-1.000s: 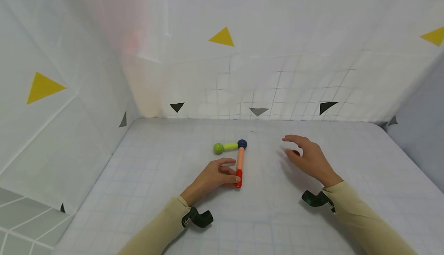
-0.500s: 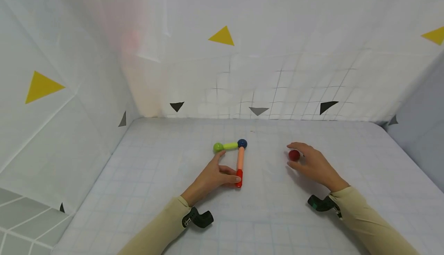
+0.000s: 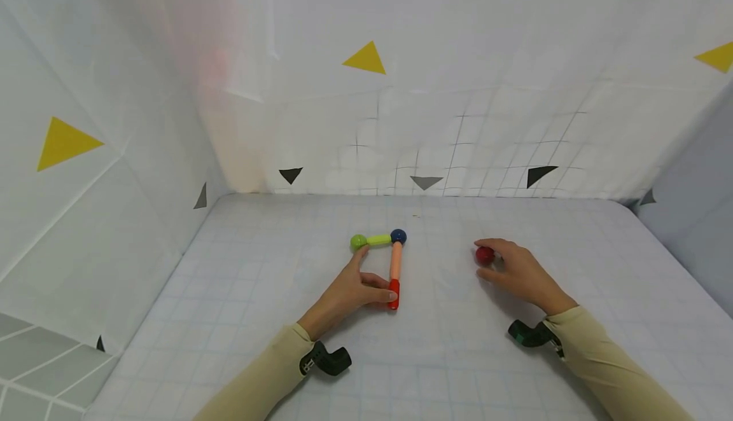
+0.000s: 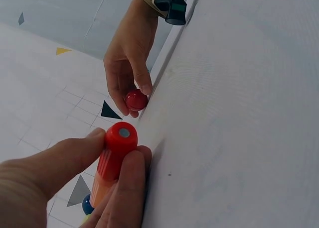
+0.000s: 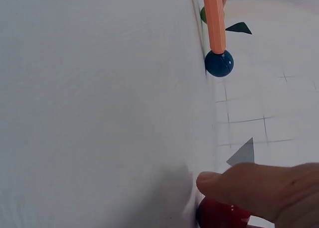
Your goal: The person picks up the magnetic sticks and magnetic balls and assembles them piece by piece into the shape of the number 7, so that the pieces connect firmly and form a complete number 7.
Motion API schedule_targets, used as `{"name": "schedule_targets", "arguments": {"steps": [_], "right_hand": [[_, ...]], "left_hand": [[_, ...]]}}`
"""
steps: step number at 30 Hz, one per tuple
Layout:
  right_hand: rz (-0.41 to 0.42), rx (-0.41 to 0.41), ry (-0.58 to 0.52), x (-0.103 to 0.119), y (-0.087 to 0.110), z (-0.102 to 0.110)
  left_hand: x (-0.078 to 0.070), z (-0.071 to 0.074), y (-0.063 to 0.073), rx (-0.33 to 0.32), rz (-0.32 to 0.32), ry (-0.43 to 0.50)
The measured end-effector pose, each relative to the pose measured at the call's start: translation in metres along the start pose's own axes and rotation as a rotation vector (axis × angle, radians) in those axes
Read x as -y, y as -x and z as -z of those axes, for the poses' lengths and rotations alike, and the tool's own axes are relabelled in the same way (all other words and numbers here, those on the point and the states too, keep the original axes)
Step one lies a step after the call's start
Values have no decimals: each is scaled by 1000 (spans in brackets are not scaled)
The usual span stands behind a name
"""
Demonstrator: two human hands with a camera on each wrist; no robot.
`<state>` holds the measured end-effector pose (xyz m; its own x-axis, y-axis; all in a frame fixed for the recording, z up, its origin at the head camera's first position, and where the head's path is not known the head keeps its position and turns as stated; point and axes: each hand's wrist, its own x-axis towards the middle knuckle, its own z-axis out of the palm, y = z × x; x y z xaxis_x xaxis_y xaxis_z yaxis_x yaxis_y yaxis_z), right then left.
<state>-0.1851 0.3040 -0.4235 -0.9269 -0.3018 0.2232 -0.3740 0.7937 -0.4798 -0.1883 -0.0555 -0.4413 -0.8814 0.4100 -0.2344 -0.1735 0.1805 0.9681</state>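
Note:
My left hand (image 3: 349, 290) pinches a short red magnetic stick (image 3: 394, 295) between thumb and fingers. A round metal disc shows in its near end in the left wrist view. In line with it is a peach stick (image 3: 396, 261), which runs to a dark blue ball (image 3: 398, 236). From that ball a lime stick (image 3: 378, 240) leads left to a green ball (image 3: 357, 241), close to my left index fingertip. My right hand (image 3: 518, 275) is spread around a red ball (image 3: 484, 255) on the table. In the head view, a gap shows between thumb and ball.
The white table (image 3: 446, 370) bears a faint grid. Behind it hangs a white sheet (image 3: 487, 90) with yellow and black triangles. A pale side wall (image 3: 86, 230) stands at the left. Each sleeve carries a dark wrist device (image 3: 326, 358).
My right hand has shifted slightly right and toward me, uncovering the red ball, and its fingers stand around it. My left index finger has stretched toward the green ball; its pinch is unchanged.

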Motion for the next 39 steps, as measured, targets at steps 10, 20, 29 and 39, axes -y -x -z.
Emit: {"name": "schedule_targets", "arguments": {"steps": [10,20,29,39], "right_hand": [[-57,-79,-42,-3,-1,-2],[-119,-135,-67,-1,0,-5],[-118,-147,-125,12,1,-3],[-93,-170,-202,36,3,-4]], "left_hand": [[0,1,0,14,-21,-39],[0,1,0,8,-29,-167],[2,0,-1,20,-41,-116],[1,1,1,29,-46,-99]]}}
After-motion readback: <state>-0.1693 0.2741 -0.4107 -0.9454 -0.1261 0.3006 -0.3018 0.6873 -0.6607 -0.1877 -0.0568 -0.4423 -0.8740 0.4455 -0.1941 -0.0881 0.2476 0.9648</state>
